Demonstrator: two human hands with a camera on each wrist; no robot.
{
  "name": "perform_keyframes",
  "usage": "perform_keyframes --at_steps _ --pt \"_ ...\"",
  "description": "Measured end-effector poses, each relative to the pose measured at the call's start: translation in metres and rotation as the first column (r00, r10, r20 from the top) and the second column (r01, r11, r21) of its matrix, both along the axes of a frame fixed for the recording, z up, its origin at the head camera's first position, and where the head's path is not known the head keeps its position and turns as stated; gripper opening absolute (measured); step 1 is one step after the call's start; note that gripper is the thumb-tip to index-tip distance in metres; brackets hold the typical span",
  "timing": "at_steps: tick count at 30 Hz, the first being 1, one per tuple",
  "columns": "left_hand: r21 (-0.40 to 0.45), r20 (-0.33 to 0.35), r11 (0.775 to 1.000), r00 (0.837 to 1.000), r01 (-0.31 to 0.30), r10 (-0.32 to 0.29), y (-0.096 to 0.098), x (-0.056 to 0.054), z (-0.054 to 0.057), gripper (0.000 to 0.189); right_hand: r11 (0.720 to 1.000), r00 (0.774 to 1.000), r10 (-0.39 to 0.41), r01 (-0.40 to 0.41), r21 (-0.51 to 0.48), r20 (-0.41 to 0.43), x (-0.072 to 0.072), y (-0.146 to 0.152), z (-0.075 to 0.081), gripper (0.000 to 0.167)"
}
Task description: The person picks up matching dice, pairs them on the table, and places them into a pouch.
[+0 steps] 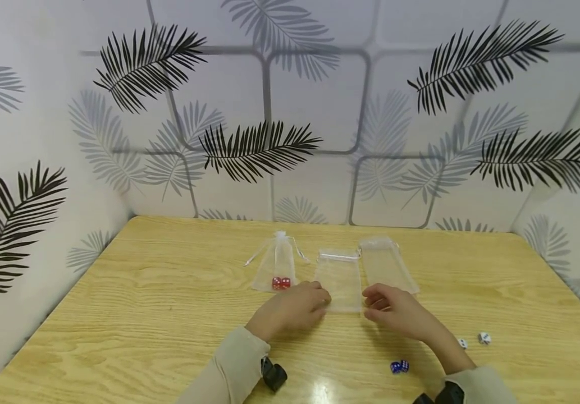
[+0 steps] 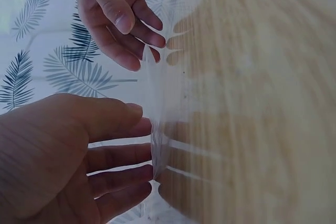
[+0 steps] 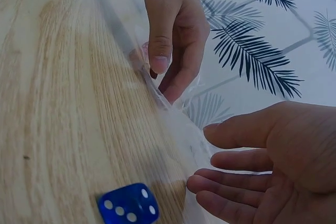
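A sheer white drawstring pouch [image 1: 339,283] lies flat on the table between my two hands. At its left edge is my left hand [image 1: 295,306], its fairly straight fingers [image 2: 121,156] touching the thin fabric in the left wrist view. My right hand [image 1: 396,311] is beside the pouch's right edge, thumb and fingers [image 3: 236,179] spread apart with nothing between them. Another sheer pouch [image 1: 273,261], with red dice [image 1: 281,283] inside, is just beyond the left hand. A third pouch [image 1: 388,264] lies flat behind the right hand.
Two blue dice [image 1: 399,367] sit on the wooden table [image 1: 168,314], close to the right forearm. White dice [image 1: 484,338] lie farther right, one partly behind that forearm. A leaf-patterned wall [image 1: 315,185] rises at the table's back edge.
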State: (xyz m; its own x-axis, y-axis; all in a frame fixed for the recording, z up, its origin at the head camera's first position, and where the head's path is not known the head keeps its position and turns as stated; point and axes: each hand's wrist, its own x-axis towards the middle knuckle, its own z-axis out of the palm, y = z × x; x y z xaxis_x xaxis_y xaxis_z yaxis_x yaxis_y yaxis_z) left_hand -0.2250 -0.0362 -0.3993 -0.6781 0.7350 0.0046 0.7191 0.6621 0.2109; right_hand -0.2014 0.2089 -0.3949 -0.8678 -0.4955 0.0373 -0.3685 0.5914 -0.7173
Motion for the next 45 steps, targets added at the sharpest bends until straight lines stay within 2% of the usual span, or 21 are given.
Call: perform_keyframes --at_steps 4,8,13,16,17,21,24,27,29,33,36,39,41,43,45 --pt "0.042 0.011 0.999 1.0 0.013 -0.013 0.001 -0.002 0.0 0.018 1.0 1.0 -0.018 0.018 0.002 -0.004 0.0 0.0 0.0 0.039" --pt "0.113 0.049 0.994 0.999 0.006 -0.011 0.0 -0.003 0.001 0.019 0.999 0.999 -0.036 0.036 0.002 -0.003 0.0 0.0 -0.001 0.039" --pt "0.16 0.107 0.987 0.994 -0.012 -0.005 0.0 -0.003 0.002 0.017 0.998 0.998 -0.064 0.064 0.001 0.008 0.001 0.0 -0.001 0.039" --pt "0.17 0.13 0.984 0.991 -0.045 0.023 0.001 -0.002 0.003 0.01 0.997 0.997 -0.071 0.071 0.002 0.014 0.0 0.0 -0.002 0.038" --pt "0.17 0.134 0.984 0.99 -0.057 0.034 0.002 -0.002 0.003 0.013 0.997 0.997 -0.071 0.071 0.003 0.017 0.0 0.0 -0.002 0.038" --pt "0.132 0.146 0.982 0.983 -0.135 0.115 0.008 -0.004 -0.001 0.046 0.998 0.998 -0.062 0.062 0.003 0.026 0.001 0.003 -0.002 0.038" --pt "0.064 0.121 0.98 0.976 -0.189 0.18 0.014 -0.005 -0.004 0.06 0.999 0.998 -0.049 0.049 0.005 0.027 0.001 0.005 0.0 0.039" --pt "-0.007 0.075 0.976 0.973 -0.217 0.217 0.017 -0.006 -0.004 0.055 0.999 0.999 -0.038 0.038 0.011 0.022 0.001 0.008 0.001 0.04" --pt "-0.042 0.042 0.978 0.977 -0.205 0.207 0.018 -0.005 -0.004 0.046 0.999 0.999 -0.034 0.034 0.013 0.021 0.001 0.01 0.002 0.041" --pt "-0.067 -0.061 0.99 0.991 -0.123 0.119 0.017 -0.005 -0.003 0.026 0.999 0.999 -0.035 0.035 0.004 0.019 0.0 0.012 0.004 0.04" --pt "-0.02 -0.106 0.996 0.991 -0.084 0.081 0.016 -0.005 -0.003 0.011 1.0 0.999 -0.028 0.028 -0.004 0.02 0.0 0.013 0.005 0.04" --pt "0.059 -0.093 0.993 0.99 -0.103 0.108 0.017 -0.004 -0.002 0.012 1.0 0.999 -0.022 0.022 -0.013 0.031 -0.001 0.013 0.004 0.04" --pt "0.115 -0.087 0.983 0.985 -0.14 0.151 0.017 -0.002 -0.002 0.015 0.999 0.999 -0.024 0.025 -0.019 0.039 0.0 0.013 0.004 0.04" --pt "0.136 -0.127 0.978 0.976 -0.161 0.178 0.017 0.001 0.0 0.017 0.999 0.999 -0.032 0.033 -0.025 0.044 0.001 0.013 0.005 0.039" --pt "0.148 -0.209 0.976 0.96 -0.158 0.187 0.017 0.003 0.002 0.017 0.999 0.998 -0.04 0.041 -0.032 0.038 0.002 0.013 0.007 0.039"
